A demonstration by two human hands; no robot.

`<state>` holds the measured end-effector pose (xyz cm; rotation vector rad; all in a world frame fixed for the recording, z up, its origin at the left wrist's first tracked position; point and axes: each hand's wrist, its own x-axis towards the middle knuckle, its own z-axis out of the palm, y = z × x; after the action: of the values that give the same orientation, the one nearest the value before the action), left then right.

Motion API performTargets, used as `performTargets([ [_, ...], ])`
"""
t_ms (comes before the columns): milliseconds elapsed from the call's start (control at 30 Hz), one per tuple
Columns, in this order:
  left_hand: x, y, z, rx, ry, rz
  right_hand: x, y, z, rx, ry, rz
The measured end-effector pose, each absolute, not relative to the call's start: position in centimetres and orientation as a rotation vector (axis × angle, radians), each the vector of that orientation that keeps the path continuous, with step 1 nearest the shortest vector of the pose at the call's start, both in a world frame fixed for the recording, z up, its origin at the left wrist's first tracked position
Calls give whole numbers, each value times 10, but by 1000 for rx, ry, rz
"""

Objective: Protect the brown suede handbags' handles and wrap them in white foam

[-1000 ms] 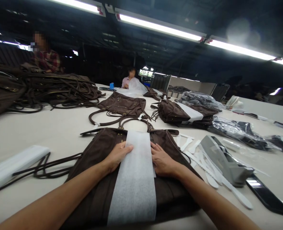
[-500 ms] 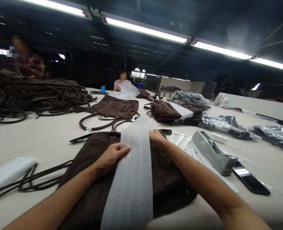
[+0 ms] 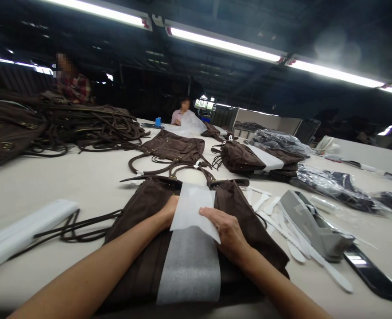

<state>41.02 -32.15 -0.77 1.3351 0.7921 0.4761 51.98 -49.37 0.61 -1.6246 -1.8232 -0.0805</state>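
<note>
A dark brown bag (image 3: 142, 212) lies on the pale table, its handles pointing away from me. A white paper strip (image 3: 191, 266) runs over its middle, with its upper end folded down over itself. My right hand (image 3: 227, 228) pinches the right edge of that folded end. At the strip's left edge is my left hand (image 3: 171, 210), its fingers tucked under the paper and hidden.
A grey tape dispenser (image 3: 315, 226), white plastic strips (image 3: 293, 248) and a black phone (image 3: 375, 274) lie right. A long white object (image 3: 26, 230) lies left. More brown bags (image 3: 176, 146) and plastic-wrapped goods (image 3: 278, 139) are beyond. Two people are further back.
The paper's far end has been folded down toward me over the bag. My right hand has come nearer on top of it, and my left hand has moved under its edge. The view has shifted left.
</note>
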Motion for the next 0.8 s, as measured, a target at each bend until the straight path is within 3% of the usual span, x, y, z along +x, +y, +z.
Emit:
performTargets([
  [467, 416, -313, -27, 1366, 916, 549, 524, -498, 12, -1760, -1073, -81],
  [800, 416, -313, -26, 1432, 926, 575, 528, -496, 1, -1578, -1446, -317],
])
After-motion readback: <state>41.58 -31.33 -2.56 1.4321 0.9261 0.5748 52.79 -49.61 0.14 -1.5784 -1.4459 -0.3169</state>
